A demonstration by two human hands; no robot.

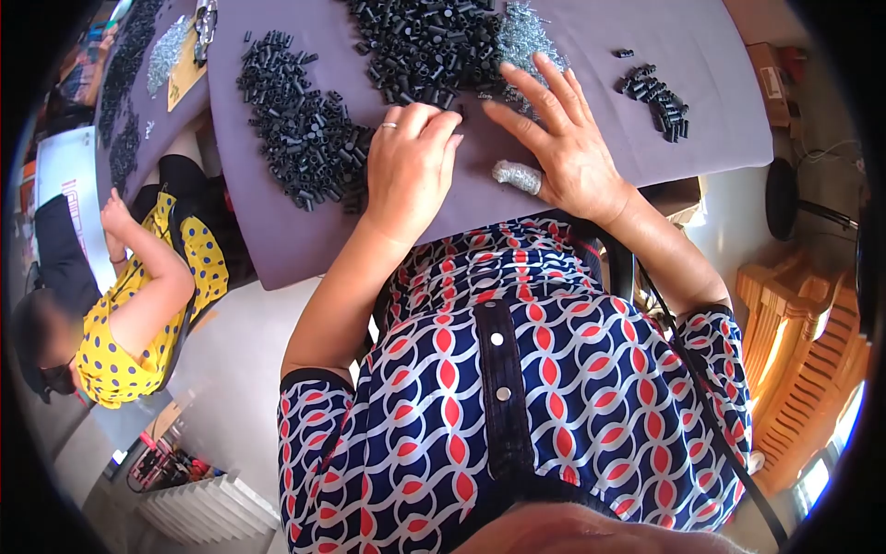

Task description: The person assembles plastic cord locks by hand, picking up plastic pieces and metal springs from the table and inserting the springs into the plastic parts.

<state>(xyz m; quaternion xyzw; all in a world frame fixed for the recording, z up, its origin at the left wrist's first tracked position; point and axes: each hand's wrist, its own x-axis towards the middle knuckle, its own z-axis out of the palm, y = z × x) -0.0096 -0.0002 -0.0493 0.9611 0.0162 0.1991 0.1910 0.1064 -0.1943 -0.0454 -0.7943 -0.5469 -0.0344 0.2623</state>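
Observation:
My left hand [411,171] is at the near edge of the big pile of black plastic pieces [429,55], its fingers bent and pinched together; whatever lies between the fingertips is too small to make out. A ring shows on one finger. My right hand [572,152] has its fingers spread, the fingertips over the pile of small silver screws [526,46]. Silvery wrapping covers its thumb. Left of my left hand lies another heap of black pieces [300,129]. A smaller group of black pieces [657,100] sits to the right of my right hand.
A purple cloth covers the table [720,111]. At the left, a person in a yellow dotted top [138,323] sits by another table with black pieces and silver screws [168,55]. Wooden furniture [803,342] stands at the right. A cable hangs beside my right arm.

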